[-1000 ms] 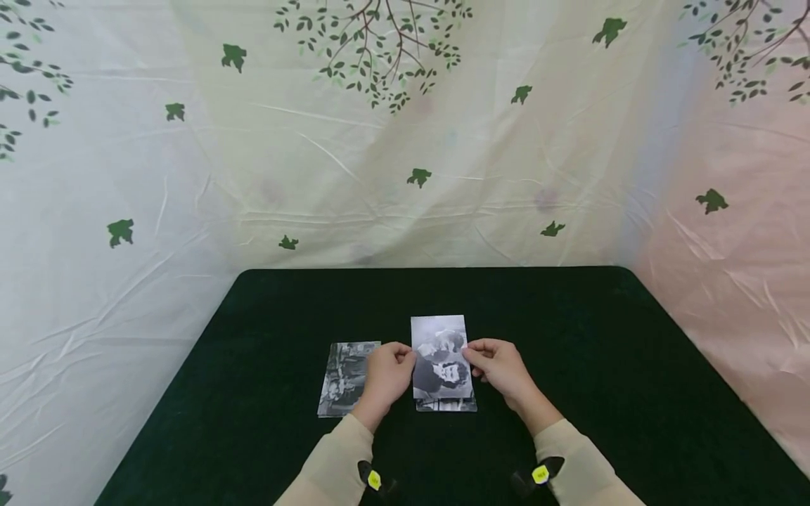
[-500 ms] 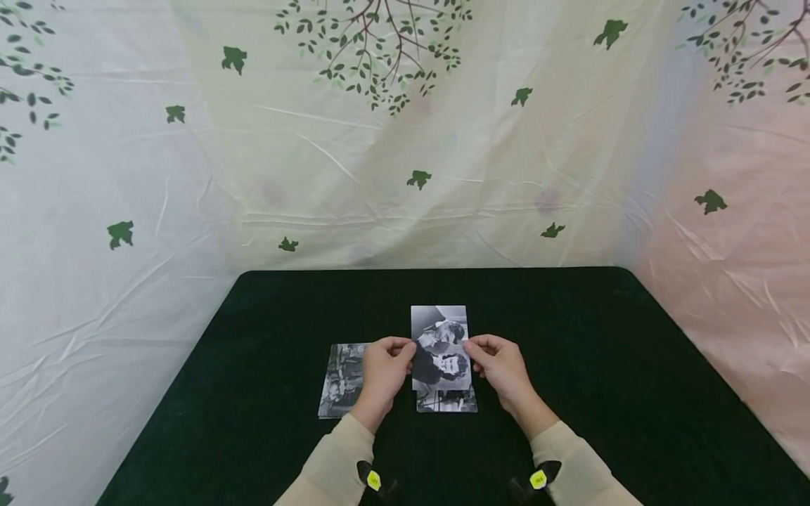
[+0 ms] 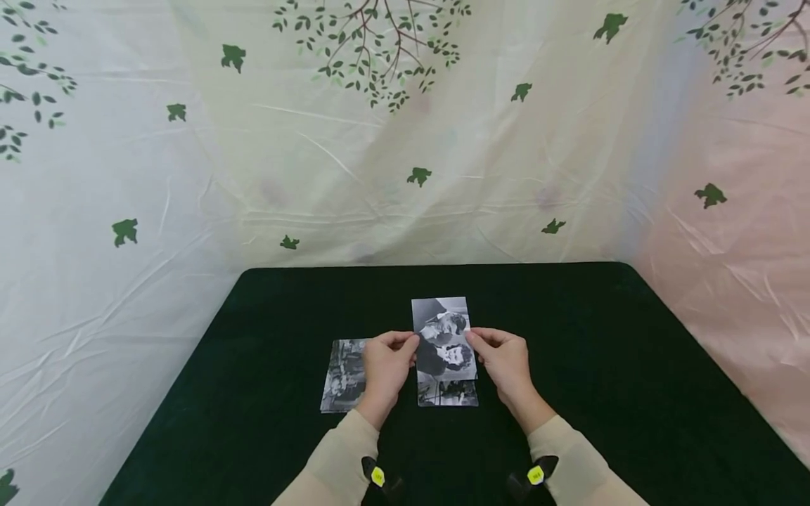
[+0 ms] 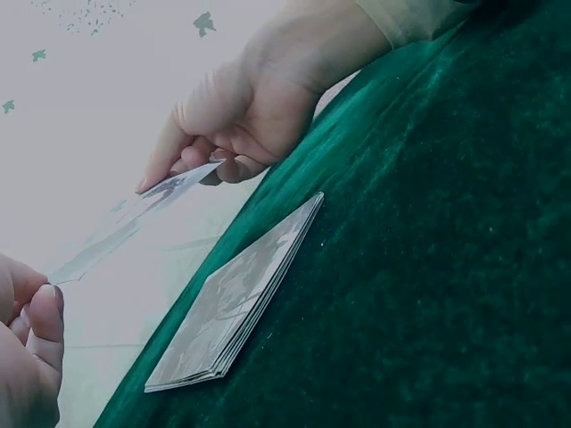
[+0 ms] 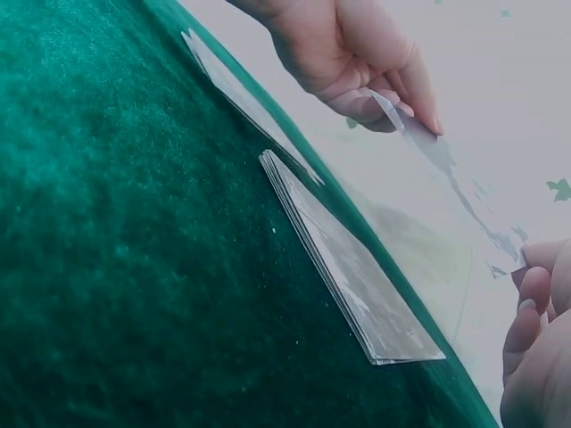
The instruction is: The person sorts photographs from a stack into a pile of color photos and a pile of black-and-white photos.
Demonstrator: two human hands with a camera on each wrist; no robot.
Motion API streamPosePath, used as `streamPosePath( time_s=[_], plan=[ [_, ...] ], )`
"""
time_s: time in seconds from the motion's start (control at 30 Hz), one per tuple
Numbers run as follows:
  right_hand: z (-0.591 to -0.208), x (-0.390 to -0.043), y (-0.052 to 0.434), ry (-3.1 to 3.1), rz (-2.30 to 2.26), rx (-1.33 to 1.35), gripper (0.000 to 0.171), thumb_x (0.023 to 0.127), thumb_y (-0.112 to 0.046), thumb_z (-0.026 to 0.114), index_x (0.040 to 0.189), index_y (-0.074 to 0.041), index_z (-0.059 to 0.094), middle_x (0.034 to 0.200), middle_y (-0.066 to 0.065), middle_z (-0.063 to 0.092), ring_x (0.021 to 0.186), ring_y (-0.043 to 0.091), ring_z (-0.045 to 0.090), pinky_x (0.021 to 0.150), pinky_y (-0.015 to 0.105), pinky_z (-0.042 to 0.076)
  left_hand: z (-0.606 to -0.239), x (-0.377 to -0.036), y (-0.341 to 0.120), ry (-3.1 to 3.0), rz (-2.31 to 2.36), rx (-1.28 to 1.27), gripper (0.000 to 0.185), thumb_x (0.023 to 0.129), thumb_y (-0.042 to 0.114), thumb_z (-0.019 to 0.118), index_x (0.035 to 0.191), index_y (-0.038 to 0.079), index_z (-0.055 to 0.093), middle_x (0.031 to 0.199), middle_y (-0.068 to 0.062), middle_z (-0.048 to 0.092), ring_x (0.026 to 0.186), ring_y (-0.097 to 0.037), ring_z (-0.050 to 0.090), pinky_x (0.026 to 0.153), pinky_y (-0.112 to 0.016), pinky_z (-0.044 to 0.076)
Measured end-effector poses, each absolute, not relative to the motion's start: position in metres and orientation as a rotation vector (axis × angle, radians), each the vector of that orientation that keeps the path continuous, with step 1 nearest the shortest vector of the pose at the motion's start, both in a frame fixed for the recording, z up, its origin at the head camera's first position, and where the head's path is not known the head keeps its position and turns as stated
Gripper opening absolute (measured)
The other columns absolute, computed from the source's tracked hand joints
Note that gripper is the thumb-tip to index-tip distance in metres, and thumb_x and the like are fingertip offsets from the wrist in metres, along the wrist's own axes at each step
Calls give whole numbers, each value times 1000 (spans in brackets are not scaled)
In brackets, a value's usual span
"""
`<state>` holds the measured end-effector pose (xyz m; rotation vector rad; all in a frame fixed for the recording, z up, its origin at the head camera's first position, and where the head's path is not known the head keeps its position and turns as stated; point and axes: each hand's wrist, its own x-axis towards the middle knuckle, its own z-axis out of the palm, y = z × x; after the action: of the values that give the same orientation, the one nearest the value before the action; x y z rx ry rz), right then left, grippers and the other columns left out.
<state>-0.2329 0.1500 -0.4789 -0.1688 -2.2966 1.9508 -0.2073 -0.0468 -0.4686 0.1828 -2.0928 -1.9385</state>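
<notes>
I hold one black-and-white photo up in the air with both hands. My left hand pinches its left edge between thumb and fingers. My right hand pinches its right edge the same way. So both of my grips are closed on the photo, one on each side. The photo stands tall way up and shows people in grey.

From the left wrist view, the photo is off the worktop, and its far side is caught in my right hand. The thumb of my left hand shows at the bottom left corner of that view. From the right wrist view, the photo looks thin and a bit bent, and my left hand holds its far end.

Right under the photo lies a small pile of photos flat on the dark green worktop. The pile sits near the front edge, about in the middle. I can see its stacked edges in the wrist views. The photo I hold does not touch the pile.

Another photo lies flat to the left of the pile, just beside my left hand. Behind the worktop hangs a pale cloth with green leaves and birds on it.
</notes>
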Motion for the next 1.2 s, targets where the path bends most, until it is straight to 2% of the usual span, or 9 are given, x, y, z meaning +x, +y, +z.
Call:
streamPosePath(
  time_s=[0.2, 0.43, 0.63, 0.9, 1.07, 1.2],
  plan=[
    [-476, -233, 146, -2302, 1953, -121, 27, 83, -33, 75, 100, -12, 75, 95, 6, 68, 76, 25, 58, 61, 28, 49, -467, -210, -54, -2115, -1943, 151, 8, 86, 12, 72, 89, 5, 74, 75, -8, 66, 59, -16, 61, 55, -28, 54],
    [-475, -226, 128, -2336, 1994, -65, 19, 84, -28, 75, 97, -13, 75, 90, 6, 67, 68, 20, 57, 58, 29, 50, -464, -207, -86, -2262, -1966, 163, 12, 87, 15, 72, 93, 5, 73, 79, -10, 67, 63, -18, 64, 60, -31, 56],
    [-477, -216, 104, -2478, 1923, 87, 14, 85, -25, 74, 95, -15, 75, 91, 1, 68, 70, 21, 61, 58, 29, 52, -468, -196, -126, -2408, -1926, 258, 12, 87, 17, 72, 95, 9, 72, 80, -10, 67, 65, -21, 64, 64, -36, 56],
    [-480, -210, 83, -2639, 1746, 346, 6, 87, -21, 72, 91, -16, 73, 79, -1, 68, 61, 18, 64, 56, 30, 53, -475, -184, -161, -2513, -1872, 251, 10, 86, 15, 72, 94, 9, 72, 79, -12, 65, 64, -23, 63, 60, -34, 55],
    [-479, -210, 69, -2612, 1852, 308, 8, 87, -20, 72, 91, -13, 73, 77, 2, 68, 58, 18, 63, 56, 29, 53, -471, -183, -174, -2605, -1761, 177, 7, 87, 13, 72, 91, 8, 73, 75, -10, 65, 62, -22, 63, 59, -33, 55],
    [-476, -212, 56, -2624, 1877, 255, 9, 87, -22, 72, 92, -15, 72, 77, 2, 66, 59, 17, 63, 55, 29, 53, -463, -184, -185, -2644, -1670, 128, 8, 87, 12, 71, 91, 6, 73, 75, -9, 65, 62, -21, 63, 59, -34, 55]
  ],
)
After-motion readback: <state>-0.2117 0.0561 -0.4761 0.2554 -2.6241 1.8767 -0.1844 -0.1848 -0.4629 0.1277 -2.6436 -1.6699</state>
